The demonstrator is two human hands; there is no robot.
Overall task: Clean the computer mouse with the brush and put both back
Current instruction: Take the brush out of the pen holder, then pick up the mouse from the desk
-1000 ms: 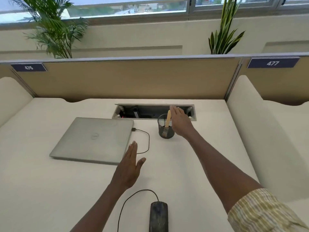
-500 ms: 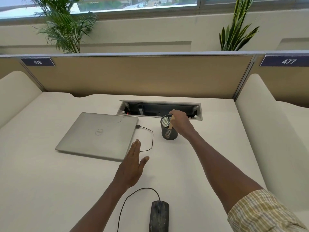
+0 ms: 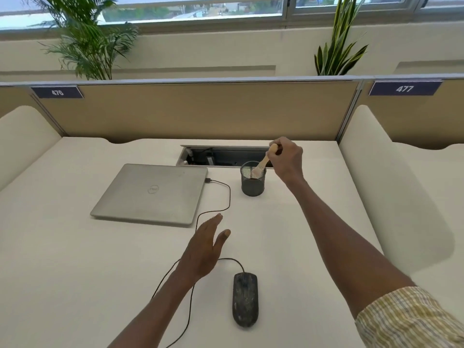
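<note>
A dusty black wired mouse lies on the white desk near the front edge. My right hand is shut on the wooden handle of a small brush. The brush is tilted, its pale bristles at the rim of a black mesh cup. My left hand hovers flat and open above the desk, just left of and beyond the mouse, holding nothing.
A closed silver laptop lies at the left, with the mouse cable plugged into its right side. A recessed cable tray sits behind the cup. A tan partition closes off the back of the desk.
My right hand has closed on the brush handle and lifted it up and to the right, so the bristles now sit at the cup's rim. My left hand has barely moved.
</note>
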